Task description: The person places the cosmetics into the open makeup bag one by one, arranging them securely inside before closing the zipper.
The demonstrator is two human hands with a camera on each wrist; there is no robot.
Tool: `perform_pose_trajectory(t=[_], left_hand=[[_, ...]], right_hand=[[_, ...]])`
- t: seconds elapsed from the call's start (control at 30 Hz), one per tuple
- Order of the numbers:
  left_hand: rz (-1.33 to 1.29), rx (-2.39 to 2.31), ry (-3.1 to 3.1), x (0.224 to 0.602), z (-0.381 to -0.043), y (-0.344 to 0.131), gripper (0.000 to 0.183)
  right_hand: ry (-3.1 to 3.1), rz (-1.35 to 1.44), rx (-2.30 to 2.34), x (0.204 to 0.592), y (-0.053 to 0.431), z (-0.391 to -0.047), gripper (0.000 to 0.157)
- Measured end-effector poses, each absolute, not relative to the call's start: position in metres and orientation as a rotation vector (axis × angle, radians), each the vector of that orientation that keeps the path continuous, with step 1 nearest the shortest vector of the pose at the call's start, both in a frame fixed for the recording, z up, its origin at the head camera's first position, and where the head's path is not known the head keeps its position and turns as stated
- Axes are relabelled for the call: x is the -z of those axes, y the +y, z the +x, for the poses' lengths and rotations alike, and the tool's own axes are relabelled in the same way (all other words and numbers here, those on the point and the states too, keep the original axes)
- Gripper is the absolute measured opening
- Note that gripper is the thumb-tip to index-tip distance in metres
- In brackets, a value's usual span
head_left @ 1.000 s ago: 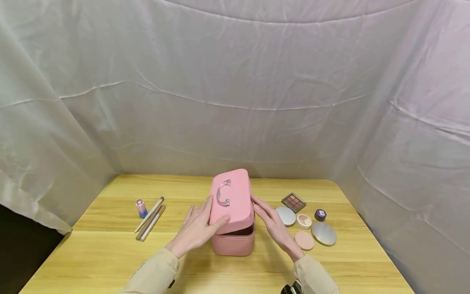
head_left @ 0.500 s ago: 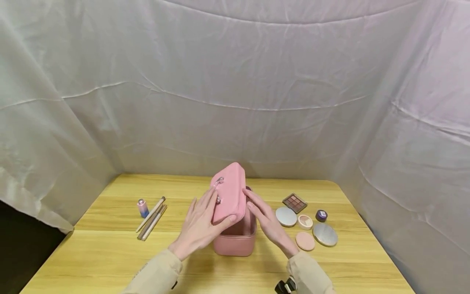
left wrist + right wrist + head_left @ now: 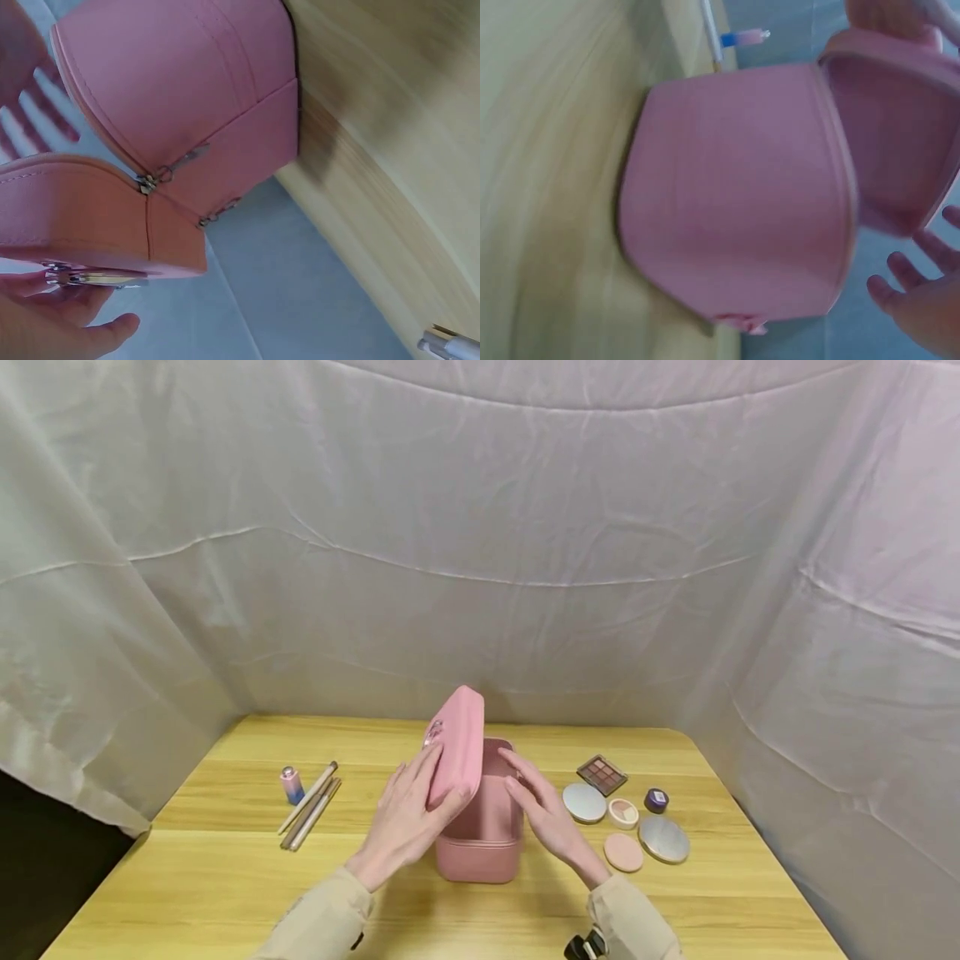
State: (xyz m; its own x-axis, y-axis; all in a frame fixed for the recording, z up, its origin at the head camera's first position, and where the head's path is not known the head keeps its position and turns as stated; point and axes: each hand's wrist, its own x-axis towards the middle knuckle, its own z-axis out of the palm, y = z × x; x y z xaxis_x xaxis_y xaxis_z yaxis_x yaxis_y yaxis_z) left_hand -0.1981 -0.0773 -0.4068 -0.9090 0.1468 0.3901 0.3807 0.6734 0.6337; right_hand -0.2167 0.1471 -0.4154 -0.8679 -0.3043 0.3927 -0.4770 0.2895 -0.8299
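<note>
A pink cosmetic case (image 3: pixel 477 865) stands on the table in front of me, its lid (image 3: pixel 463 745) tilted up steeply to the left. Pink inner walls show in the head view. My left hand (image 3: pixel 405 818) rests against the outside of the lid beside the handle (image 3: pixel 432 733), fingers extended; its thumb looks apart from the lid in the left wrist view. My right hand (image 3: pixel 553 820) hovers by the case's right rim with fingers spread, touching nothing that I can make out. Metal zip pulls (image 3: pixel 187 156) hang where lid and body meet.
Several makeup items lie at right: a palette (image 3: pixel 601 774), silver compacts (image 3: pixel 663 838), a tri-colour pan (image 3: pixel 622 812), a round puff (image 3: pixel 623 852) and a purple jar (image 3: pixel 656 800). At left are slim brushes (image 3: pixel 315 814) and a pink-blue bottle (image 3: pixel 292 785). Grey curtains (image 3: pixel 480 635) surround the wooden table.
The lid has swung up and over to the left, with the left hand against it. The inside of the case has come into view. The right hand has parted from the lid.
</note>
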Motion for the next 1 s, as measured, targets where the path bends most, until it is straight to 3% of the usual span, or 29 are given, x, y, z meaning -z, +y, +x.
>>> perform_pose_trajectory(t=[0.4,1.0], left_hand=[[-0.405,1.227,-2.518,0.41,-0.199,-0.1,0.067],[-0.363,1.404,-2.397,0.407,-0.2,-0.135,0.055]], right_hand=[[-2.59,0.366,-1.553,0.439,0.164,-0.221,0.05],[-2.66,0.439,-1.567,0.449,0.173,-0.226,0.051]])
